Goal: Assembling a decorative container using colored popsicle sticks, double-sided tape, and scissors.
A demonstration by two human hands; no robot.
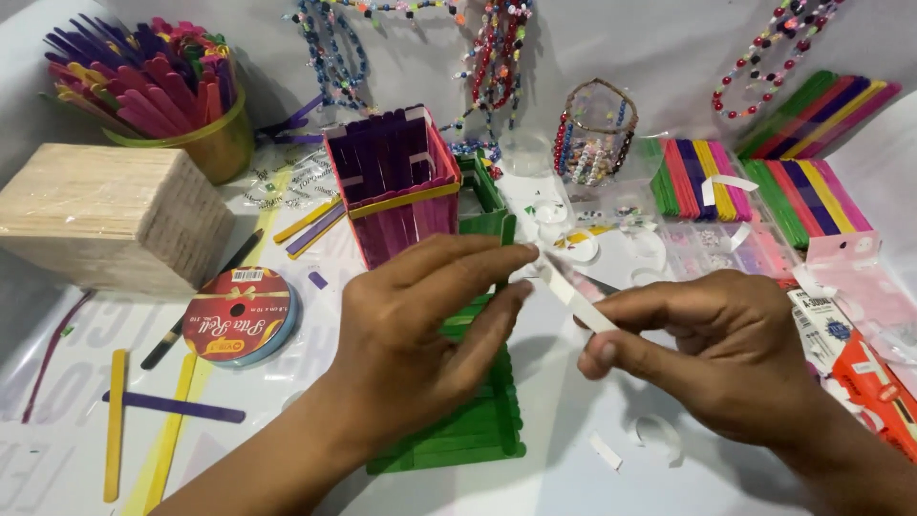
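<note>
White strip (573,294) held slantwise between both hands, above green stick box (468,420). Upper end pinched by left hand (420,334) fingertips; lower end clamped under right hand (707,344) thumb. Both hands closed on strip. Purple-pink stick box (392,182) seen just behind; ribbon roll (239,315) placed left.

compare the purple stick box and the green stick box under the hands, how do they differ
The purple stick box stands upright behind the hands, its open top in full view; the green stick box lies long and low across the table, partly hidden by the left hand. The purple one has a yellow strip along its front rim; the green one looks green all over. Both are built of flat craft sticks laid side by side.
</note>
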